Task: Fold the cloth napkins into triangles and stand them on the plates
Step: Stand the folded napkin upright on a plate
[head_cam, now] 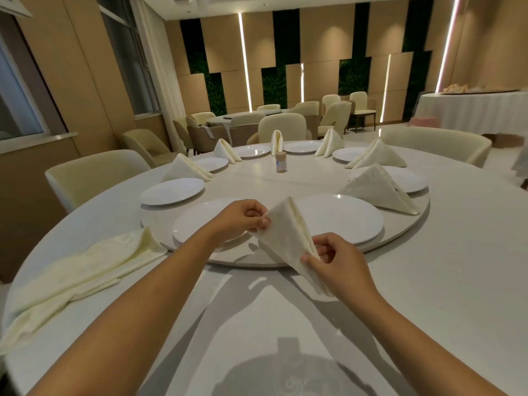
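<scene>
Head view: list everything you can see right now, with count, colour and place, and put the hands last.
Held napkin: one, cream, folded into a triangle, above the table edge.
Standing napkins: six, cream, round the turntable.
Unfolded napkins: a loose cream pile, table left; number unclear.
Plates: eight, white, on the turntable.
Turntable: one, white, table centre.
Small container: one, tan lid, on the turntable centre.
Table: one, white, round.
Chairs: cream, round this table and behind.
Left hand: pinches the napkin's left corner.
Right hand: pinches its right edge.
</scene>
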`<state>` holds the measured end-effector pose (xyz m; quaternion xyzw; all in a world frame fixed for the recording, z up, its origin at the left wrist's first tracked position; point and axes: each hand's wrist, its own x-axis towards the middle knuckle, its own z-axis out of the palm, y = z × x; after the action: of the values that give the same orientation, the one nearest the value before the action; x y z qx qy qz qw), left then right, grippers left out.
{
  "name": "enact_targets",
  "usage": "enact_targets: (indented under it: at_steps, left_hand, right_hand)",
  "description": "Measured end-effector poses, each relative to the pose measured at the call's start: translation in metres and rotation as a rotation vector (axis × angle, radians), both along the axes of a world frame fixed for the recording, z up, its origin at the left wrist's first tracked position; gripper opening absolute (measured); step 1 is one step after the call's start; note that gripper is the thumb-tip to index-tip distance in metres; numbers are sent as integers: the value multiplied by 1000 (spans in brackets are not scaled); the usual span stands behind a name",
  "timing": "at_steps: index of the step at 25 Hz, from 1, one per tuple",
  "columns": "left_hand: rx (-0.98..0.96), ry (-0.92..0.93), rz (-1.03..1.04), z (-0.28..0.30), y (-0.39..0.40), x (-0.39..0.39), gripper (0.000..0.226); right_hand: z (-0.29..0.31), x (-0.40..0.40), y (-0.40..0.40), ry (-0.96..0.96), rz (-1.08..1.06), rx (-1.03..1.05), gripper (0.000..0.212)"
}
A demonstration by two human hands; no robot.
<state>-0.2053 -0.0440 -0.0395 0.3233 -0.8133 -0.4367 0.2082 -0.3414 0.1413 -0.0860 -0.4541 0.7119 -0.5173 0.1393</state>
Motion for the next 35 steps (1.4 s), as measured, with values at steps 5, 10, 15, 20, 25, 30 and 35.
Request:
enact_targets:
  at_steps: [5, 10, 15, 20, 25, 30, 35]
  left_hand:
    - [-78, -34, -54, -12, -56, -41, 9]
    - [-75, 65, 42, -33, -96, -53, 11]
    - [-211, -99, -24, -33, -123, -64, 15]
    - [-227, -124, -54, -26, -123, -72, 26]
    - [-240, -77, -26, -33, -119, -69, 25]
    - [-253, -96, 119, -41, -109, -59, 51]
    - [-198, 36, 331, -46, -58, -33, 62]
  right_hand:
    - [-16, 1, -45, 83, -54, -35, 24]
    - [-28, 9, -86, -53, -43, -22, 29]
    - [-25, 10, -122, -22, -64, -28, 37]
    - [-29, 12, -133, -16, -63, -22, 45]
    - [-35, 15, -136, -28, -60, 14, 55]
    - [-43, 17, -130, 96, -73, 76, 71]
    - [-44, 17, -115, 160, -55, 60, 75]
